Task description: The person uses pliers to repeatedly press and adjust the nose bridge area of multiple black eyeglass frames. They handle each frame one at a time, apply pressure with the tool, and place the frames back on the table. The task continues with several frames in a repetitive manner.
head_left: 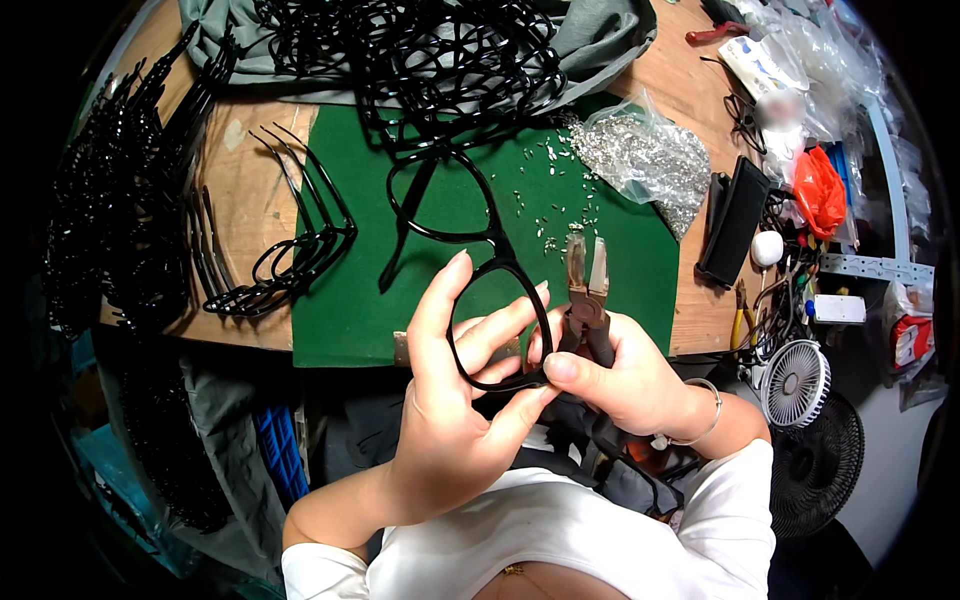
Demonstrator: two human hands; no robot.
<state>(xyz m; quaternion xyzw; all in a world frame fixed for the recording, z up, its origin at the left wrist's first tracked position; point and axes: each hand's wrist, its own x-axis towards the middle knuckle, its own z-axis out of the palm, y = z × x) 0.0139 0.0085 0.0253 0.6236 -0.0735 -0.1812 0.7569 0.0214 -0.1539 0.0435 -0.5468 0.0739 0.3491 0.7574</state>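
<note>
A black glasses frame [500,250] is held up over the near edge of the green mat [350,330]. My left hand [440,410] grips its lower rim, with fingers behind the rim and the thumb near its bottom corner. In my right hand [635,375] lies a pair of pliers [586,312], jaws pointing away from me and slightly apart. The right thumb also presses the frame's corner beside the left thumb. Small silvery pieces [552,243] are scattered on the mat just beyond the plier jaws.
A clear bag [640,150] of silvery pieces lies at the mat's far right. Piled black frames [450,60] rest on grey cloth at the back. More frames stand stacked [130,200] at left, several loose ones [300,255] beside them. A white fan [796,383] is at right.
</note>
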